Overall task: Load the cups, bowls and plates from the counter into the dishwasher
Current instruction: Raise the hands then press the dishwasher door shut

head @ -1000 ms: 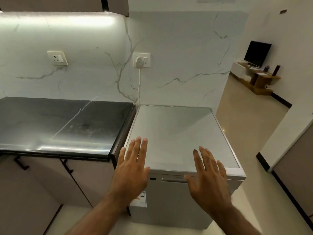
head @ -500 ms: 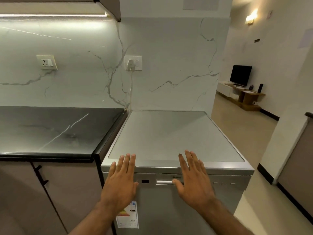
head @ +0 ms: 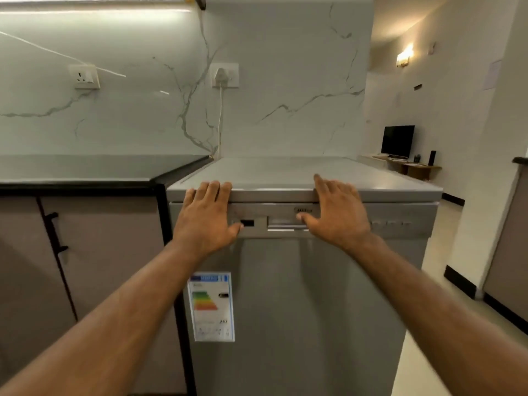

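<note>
Dishwasher (head: 285,295) shut; left hand (head: 205,217) & right hand (head: 338,214) flat, released, at top edge; handle (head: 283,222) half-hidden, prob touched by right

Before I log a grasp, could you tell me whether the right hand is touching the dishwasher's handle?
Cannot tell. In the head view the right hand overlaps the dishwasher handle with its thumb, but neither contact nor gap shows plainly.

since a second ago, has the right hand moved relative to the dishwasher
Yes. The right hand has come down from over the dishwasher top to its front edge, with the thumb now at the door handle.
</note>
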The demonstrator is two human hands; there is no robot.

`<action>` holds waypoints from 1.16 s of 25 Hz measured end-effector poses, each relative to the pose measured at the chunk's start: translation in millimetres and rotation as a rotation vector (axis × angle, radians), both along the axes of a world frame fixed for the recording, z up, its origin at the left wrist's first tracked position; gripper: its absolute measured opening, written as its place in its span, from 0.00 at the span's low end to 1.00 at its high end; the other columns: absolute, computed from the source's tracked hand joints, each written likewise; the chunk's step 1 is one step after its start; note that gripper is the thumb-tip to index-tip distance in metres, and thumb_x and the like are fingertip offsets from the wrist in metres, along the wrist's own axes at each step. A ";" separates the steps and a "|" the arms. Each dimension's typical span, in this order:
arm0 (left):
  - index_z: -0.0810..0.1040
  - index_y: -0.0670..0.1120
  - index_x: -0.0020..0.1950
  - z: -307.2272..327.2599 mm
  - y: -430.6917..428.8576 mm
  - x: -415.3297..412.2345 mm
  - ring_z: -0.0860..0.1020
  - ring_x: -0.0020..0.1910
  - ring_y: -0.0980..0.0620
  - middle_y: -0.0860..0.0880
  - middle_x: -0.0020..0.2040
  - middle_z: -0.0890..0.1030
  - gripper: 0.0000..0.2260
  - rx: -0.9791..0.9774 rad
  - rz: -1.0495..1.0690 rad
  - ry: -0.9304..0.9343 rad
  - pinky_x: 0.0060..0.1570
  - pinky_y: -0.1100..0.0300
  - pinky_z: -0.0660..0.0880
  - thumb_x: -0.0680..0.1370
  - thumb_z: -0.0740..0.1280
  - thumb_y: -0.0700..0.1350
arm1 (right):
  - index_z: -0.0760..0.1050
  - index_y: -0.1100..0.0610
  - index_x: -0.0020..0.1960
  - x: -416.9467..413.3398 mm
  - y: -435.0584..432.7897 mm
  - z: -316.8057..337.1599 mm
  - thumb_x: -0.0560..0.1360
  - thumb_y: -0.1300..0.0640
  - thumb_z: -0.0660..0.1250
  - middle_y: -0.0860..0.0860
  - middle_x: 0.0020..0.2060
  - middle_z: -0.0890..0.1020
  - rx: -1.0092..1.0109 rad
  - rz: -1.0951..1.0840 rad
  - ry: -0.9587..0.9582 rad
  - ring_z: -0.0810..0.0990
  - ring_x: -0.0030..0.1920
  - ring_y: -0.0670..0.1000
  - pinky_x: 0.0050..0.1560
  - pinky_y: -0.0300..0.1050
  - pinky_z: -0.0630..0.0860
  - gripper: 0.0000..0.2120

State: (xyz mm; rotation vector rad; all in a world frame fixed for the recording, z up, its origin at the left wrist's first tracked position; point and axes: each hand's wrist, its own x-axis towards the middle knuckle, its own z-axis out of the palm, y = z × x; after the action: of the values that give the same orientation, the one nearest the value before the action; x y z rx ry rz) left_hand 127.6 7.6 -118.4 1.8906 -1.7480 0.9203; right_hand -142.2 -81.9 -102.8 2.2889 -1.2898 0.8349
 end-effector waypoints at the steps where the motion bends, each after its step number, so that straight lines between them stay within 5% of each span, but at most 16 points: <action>1: 0.61 0.47 0.76 -5.9 -0.1 0.7 0.66 0.72 0.42 0.44 0.71 0.68 0.41 -0.019 -0.004 0.000 0.76 0.41 0.61 0.71 0.66 0.68 | 0.54 0.56 0.80 2.7 -0.3 -2.8 0.73 0.31 0.63 0.56 0.72 0.70 -0.014 -0.014 0.004 0.67 0.72 0.58 0.77 0.57 0.58 0.45; 14: 0.56 0.48 0.78 1.0 -6.5 6.5 0.62 0.76 0.42 0.45 0.74 0.64 0.45 0.075 -0.037 0.035 0.79 0.39 0.52 0.70 0.67 0.71 | 0.59 0.56 0.78 5.6 -25.2 -6.9 0.70 0.23 0.58 0.55 0.72 0.71 -0.079 -0.025 0.057 0.68 0.72 0.58 0.77 0.59 0.57 0.49; 23: 0.51 0.49 0.82 12.2 3.5 8.1 0.58 0.79 0.44 0.45 0.78 0.61 0.52 0.202 -0.010 0.022 0.81 0.42 0.50 0.68 0.78 0.60 | 0.57 0.56 0.79 0.6 -22.9 -6.7 0.71 0.25 0.61 0.55 0.73 0.69 -0.060 0.017 0.051 0.64 0.74 0.57 0.78 0.59 0.53 0.49; 29: 0.50 0.59 0.82 27.9 17.5 42.8 0.59 0.79 0.44 0.47 0.79 0.61 0.51 0.258 0.024 0.007 0.78 0.35 0.52 0.67 0.79 0.51 | 0.56 0.56 0.79 -4.5 -27.4 -7.7 0.70 0.28 0.66 0.55 0.73 0.68 -0.071 0.047 0.058 0.64 0.75 0.57 0.78 0.58 0.53 0.49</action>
State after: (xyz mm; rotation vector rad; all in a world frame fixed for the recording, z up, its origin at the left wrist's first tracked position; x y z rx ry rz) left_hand 170.4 25.1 -90.5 2.0725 -1.9215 0.7234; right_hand -146.7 -109.4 -110.5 2.2783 -1.1671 0.8108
